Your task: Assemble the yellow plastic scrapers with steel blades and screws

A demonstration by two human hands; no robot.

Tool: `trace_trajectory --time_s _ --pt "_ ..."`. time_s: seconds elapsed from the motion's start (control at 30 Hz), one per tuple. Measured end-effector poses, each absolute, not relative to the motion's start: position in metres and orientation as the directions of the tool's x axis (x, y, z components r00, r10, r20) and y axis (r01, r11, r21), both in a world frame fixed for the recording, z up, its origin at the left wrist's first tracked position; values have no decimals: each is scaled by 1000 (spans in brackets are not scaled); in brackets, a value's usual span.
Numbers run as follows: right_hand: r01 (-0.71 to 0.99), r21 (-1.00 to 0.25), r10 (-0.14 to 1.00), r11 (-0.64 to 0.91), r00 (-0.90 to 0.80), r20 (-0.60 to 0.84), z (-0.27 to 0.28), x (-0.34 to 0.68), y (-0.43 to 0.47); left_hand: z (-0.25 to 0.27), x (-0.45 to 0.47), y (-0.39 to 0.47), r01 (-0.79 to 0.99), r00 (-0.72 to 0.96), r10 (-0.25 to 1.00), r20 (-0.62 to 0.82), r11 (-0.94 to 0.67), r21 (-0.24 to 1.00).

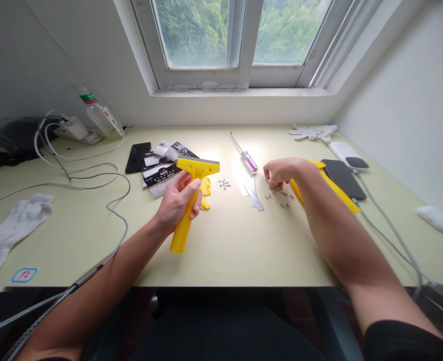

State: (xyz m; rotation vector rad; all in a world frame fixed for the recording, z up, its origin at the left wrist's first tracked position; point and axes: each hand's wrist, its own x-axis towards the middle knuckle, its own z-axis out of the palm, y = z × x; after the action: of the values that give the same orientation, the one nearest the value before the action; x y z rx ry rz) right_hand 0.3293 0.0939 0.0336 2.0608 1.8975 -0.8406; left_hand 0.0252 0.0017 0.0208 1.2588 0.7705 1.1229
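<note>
My left hand is closed round the handle of a yellow scraper, held tilted with its wide head up and a grey blade edge along the top. Small yellow plastic parts lie just behind that hand. My right hand reaches down with curled fingers at a scatter of small screws; whatever is between the fingertips is hidden. Between the hands lie a cluster of small nuts and flat metal blades. Beyond them is a screwdriver with a clear and purple handle.
Black-and-white printed cards and a black phone lie at left. More yellow scraper pieces are partly behind my right forearm, near a dark phone. Gloves, a bottle and loose cables surround the work.
</note>
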Motion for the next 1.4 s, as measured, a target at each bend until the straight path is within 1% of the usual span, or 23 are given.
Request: trace_trajectory --time_s 0.1,0.2,0.23,0.3,0.37,0.4,0.47,0.53,0.73,0.87,1.03,1.13,1.27,1.33,1.4 --pt "987 -132 795 -93 -6 -606 38 328 94 21 24 2 -247 324 937 128 -47 968" --pt "981 -191 843 26 -124 -523 54 327 89 20 24 2 -247 342 932 117 -31 968" --pt "969 -232 866 82 -185 -465 61 324 86 20 25 2 -244 345 932 109 -23 970" --pt "909 -358 896 212 -327 -300 76 315 76 19 26 1 -244 345 934 94 -7 970" --pt "785 -508 888 353 -452 -82 88 298 64 17 28 1 -255 351 933 83 10 967" --pt "726 -549 873 414 -487 15 91 288 58 16 29 1 -260 360 930 76 21 965" --pt "667 -539 841 514 -516 164 92 268 48 15 31 0 -254 385 922 51 53 966" --pt "651 -486 805 583 -542 241 86 251 43 14 33 -1 -239 396 918 26 75 968" --pt "640 -351 729 684 -609 312 64 235 44 14 34 -2 -236 417 909 -8 116 965" --pt "614 -296 681 731 -632 369 61 232 42 15 31 1 -278 412 911 -19 146 949" --pt "606 -253 651 754 -640 407 58 224 38 14 28 3 -310 440 897 -25 178 934" --pt "594 -272 649 757 -638 415 57 222 38 14 27 3 -316 444 895 -28 186 931" --pt "563 -330 651 758 -621 435 55 223 41 14 26 2 -315 448 894 -31 191 930" --pt "541 -375 658 753 -605 448 54 225 43 14 25 3 -327 452 891 -31 198 924" --pt "502 -455 676 735 -589 442 53 226 45 13 25 3 -344 456 889 -28 206 916"
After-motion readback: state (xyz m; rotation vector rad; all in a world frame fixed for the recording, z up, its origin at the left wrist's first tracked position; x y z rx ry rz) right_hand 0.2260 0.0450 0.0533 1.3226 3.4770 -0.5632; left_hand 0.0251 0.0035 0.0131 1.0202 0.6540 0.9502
